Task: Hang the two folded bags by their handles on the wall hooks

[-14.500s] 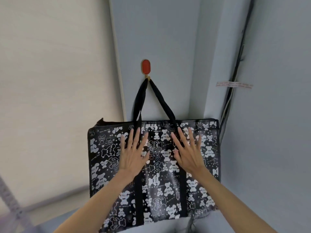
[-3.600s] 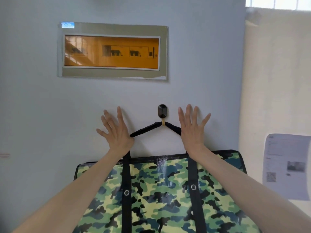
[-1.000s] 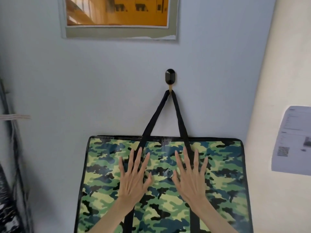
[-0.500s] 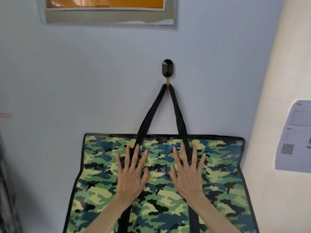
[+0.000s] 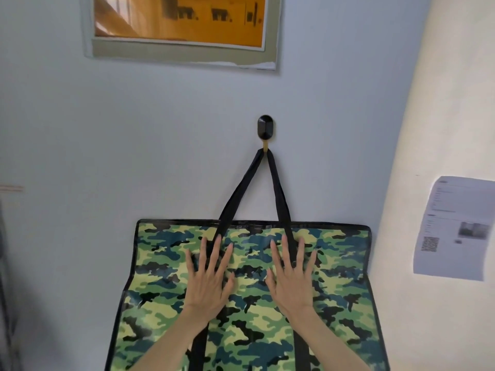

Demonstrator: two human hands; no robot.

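Note:
A green camouflage bag [image 5: 342, 285] hangs flat against the pale blue wall. Its black handles [image 5: 278, 188] run up to a black oval wall hook [image 5: 265, 129] and loop over the hook's small peg. My left hand [image 5: 207, 279] lies flat on the bag's front, fingers spread, left of centre. My right hand [image 5: 293, 277] lies flat beside it, fingers spread, over the right strap. Neither hand grips anything. The other bag, black with white bears, is out of view.
A framed panel with an orange window [image 5: 182, 25] is set in the wall above the hook. A cream wall or curtain [image 5: 442, 129] stands at the right with a printed paper sheet [image 5: 455, 228] stuck on it. A dark blurred edge [image 5: 4, 290] shows at far left.
Both hands stay flat on the camouflage bag as half a second ago. The view has shifted slightly, bringing more of the orange panel into frame. Earlier my hands were up beside the hook.

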